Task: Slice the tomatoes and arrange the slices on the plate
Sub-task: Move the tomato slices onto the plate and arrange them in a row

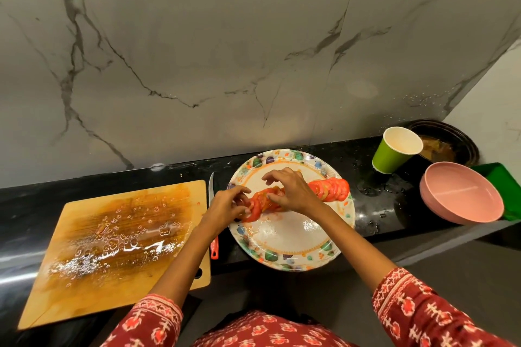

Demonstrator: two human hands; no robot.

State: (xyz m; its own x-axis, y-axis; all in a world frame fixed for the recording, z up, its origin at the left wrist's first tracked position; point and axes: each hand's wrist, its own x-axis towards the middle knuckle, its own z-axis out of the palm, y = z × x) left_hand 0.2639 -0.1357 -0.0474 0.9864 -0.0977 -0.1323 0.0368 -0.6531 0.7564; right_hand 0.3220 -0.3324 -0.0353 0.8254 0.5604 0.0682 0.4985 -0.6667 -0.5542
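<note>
- The tomato slices (331, 188) lie in an overlapping row across the far half of the plate (293, 245), running from its left rim toward its right rim; the fanned layout suits the arranging part of the task.
- The left hand (225, 207) pinches the slices at the row's left end, fingers curled round them, apparently to steady or nudge that end.
- The right hand (290, 190) arches over the middle of the row, fingertips curled down onto the slices, seemingly spreading them evenly.
- The knife (212, 205) lies between plate and cutting board (118, 248), blade pointing away, its red handle near the counter's edge, set down and touched by neither hand.
- The board is wet with juice and seeds and carries no tomato, so slicing looks finished.
- The black counter (375, 222) also carries a green paper cup (393, 153), a pink bowl (462, 197) and a dark dish behind them, well apart from the plate.
- A grey-veined marble wall rises behind.
</note>
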